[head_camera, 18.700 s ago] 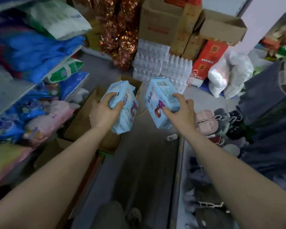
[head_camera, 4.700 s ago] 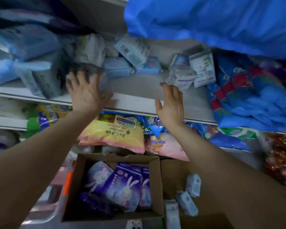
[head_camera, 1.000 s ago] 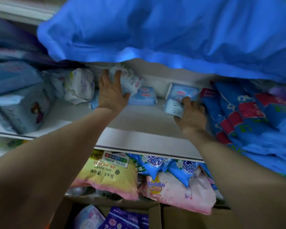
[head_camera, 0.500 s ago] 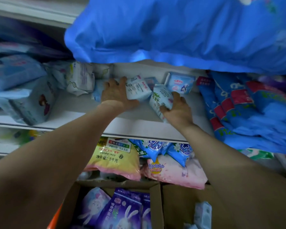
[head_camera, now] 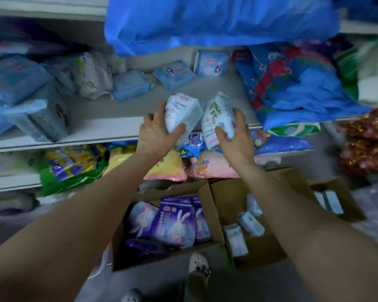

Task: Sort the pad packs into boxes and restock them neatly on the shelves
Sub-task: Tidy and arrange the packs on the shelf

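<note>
Left hand (head_camera: 155,136) fingers clamped on one pad pack (head_camera: 181,113), right hand (head_camera: 238,136) fingers on another (head_camera: 218,118), above open boxes (head_camera: 258,247): slick wrap, possible drop into wrong one.

Head view, downward (toward shelf (head_camera: 109,127))

packs (head_camera: 130,85) on shelf (head_camera: 100,125), boxes (head_camera: 214,192) seemingly below
</note>
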`<action>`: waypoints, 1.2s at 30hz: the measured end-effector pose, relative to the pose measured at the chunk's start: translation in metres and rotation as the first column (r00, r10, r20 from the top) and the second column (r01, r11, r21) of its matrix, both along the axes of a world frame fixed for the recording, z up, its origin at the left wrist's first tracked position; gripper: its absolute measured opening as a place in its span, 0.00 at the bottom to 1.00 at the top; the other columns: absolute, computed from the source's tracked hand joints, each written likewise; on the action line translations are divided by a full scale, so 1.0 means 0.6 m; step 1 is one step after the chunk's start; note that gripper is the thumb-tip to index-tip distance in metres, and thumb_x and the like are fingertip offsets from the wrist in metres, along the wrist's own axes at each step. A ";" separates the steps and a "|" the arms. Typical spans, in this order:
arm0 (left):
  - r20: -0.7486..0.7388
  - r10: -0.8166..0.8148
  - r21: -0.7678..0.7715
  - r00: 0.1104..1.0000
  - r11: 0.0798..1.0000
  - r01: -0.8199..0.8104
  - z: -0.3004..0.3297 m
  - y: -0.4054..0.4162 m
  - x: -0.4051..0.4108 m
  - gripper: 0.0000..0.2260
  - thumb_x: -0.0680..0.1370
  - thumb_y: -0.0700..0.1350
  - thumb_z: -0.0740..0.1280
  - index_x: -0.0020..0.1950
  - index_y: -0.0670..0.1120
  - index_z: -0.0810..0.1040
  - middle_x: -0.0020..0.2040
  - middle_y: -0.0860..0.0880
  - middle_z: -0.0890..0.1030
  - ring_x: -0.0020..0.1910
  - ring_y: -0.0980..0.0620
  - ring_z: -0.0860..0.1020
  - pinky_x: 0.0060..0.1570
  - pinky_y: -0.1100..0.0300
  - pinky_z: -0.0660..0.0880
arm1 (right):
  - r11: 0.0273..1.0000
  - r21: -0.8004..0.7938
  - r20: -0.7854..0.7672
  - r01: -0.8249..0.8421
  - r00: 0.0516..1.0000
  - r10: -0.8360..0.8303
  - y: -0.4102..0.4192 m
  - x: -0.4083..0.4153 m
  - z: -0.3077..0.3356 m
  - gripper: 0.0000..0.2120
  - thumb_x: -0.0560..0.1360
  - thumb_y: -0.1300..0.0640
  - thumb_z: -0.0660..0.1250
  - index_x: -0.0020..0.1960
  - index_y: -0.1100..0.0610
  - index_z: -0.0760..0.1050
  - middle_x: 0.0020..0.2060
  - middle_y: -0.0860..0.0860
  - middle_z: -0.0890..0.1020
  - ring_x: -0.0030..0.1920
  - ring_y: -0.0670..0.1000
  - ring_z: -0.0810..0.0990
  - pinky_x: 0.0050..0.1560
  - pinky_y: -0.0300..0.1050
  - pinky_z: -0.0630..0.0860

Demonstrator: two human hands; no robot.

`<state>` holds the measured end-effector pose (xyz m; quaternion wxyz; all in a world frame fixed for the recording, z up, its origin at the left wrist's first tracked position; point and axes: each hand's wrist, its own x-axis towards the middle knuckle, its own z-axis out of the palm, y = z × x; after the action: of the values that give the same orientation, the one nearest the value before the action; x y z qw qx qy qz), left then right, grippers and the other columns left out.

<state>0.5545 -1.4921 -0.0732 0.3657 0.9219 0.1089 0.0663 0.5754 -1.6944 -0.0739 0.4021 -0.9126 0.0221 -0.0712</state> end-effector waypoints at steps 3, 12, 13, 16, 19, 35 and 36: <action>0.020 -0.073 -0.107 0.997 0.991 0.074 -0.001 -0.042 -0.056 0.36 0.74 0.60 0.69 0.77 0.52 0.58 0.61 0.38 0.71 0.58 0.36 0.74 0.58 0.48 0.72 | 0.997 0.030 -0.034 0.071 0.997 -0.070 -0.033 -0.082 -0.024 0.33 0.77 0.51 0.69 0.77 0.56 0.59 0.68 0.59 0.73 0.65 0.60 0.73 0.62 0.49 0.70; -0.335 -0.230 -0.222 0.914 0.962 0.161 -0.135 -0.194 -0.156 0.43 0.68 0.66 0.69 0.78 0.55 0.56 0.67 0.38 0.67 0.64 0.36 0.72 0.62 0.47 0.72 | 0.946 -0.055 -0.435 0.320 0.845 -0.311 -0.181 -0.243 -0.148 0.31 0.78 0.47 0.67 0.76 0.56 0.62 0.63 0.56 0.77 0.61 0.58 0.78 0.57 0.51 0.77; -0.373 -0.225 -0.225 0.900 0.963 0.148 -0.150 -0.212 -0.159 0.42 0.69 0.65 0.70 0.78 0.55 0.55 0.68 0.38 0.67 0.65 0.36 0.71 0.62 0.48 0.70 | 0.943 -0.096 -0.464 0.319 0.824 -0.326 -0.204 -0.247 -0.156 0.30 0.77 0.46 0.67 0.74 0.56 0.63 0.62 0.56 0.78 0.59 0.58 0.79 0.57 0.53 0.78; -0.440 -0.206 -0.222 0.874 0.968 0.116 -0.187 -0.267 -0.154 0.43 0.70 0.63 0.72 0.78 0.53 0.56 0.69 0.38 0.66 0.67 0.37 0.69 0.64 0.50 0.69 | 0.937 -0.177 -0.506 0.302 0.788 -0.350 -0.272 -0.241 -0.176 0.25 0.78 0.46 0.66 0.69 0.58 0.67 0.60 0.58 0.78 0.57 0.60 0.79 0.53 0.48 0.77; -0.475 -0.212 -0.250 0.854 0.963 0.100 -0.208 -0.318 -0.134 0.41 0.71 0.62 0.71 0.79 0.53 0.56 0.71 0.39 0.64 0.67 0.37 0.69 0.64 0.48 0.70 | 0.948 -0.172 -0.524 0.268 0.790 -0.318 -0.325 -0.217 -0.184 0.27 0.79 0.46 0.65 0.73 0.56 0.64 0.63 0.58 0.75 0.61 0.60 0.77 0.55 0.47 0.74; 0.305 -0.072 0.122 0.949 0.992 0.036 -0.095 -0.249 0.040 0.19 0.73 0.36 0.71 0.64 0.45 0.78 0.60 0.43 0.75 0.58 0.45 0.76 0.59 0.57 0.71 | 0.868 -0.354 0.250 -0.348 0.859 0.446 -0.217 0.095 -0.078 0.18 0.76 0.59 0.59 0.63 0.58 0.76 0.54 0.56 0.79 0.55 0.57 0.76 0.57 0.49 0.72; 0.327 -0.062 0.144 0.943 0.989 0.015 -0.084 -0.228 0.054 0.19 0.73 0.36 0.70 0.64 0.45 0.78 0.60 0.43 0.75 0.58 0.45 0.76 0.59 0.57 0.72 | 0.861 -0.356 0.292 -0.363 0.832 0.472 -0.197 0.117 -0.068 0.17 0.75 0.60 0.61 0.63 0.58 0.76 0.54 0.56 0.78 0.55 0.57 0.75 0.58 0.49 0.71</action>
<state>0.5868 -1.6292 -0.1236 0.3147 0.9230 0.0230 0.2204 0.6457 -1.8123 -0.1146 0.2685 -0.9129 -0.2664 -0.1534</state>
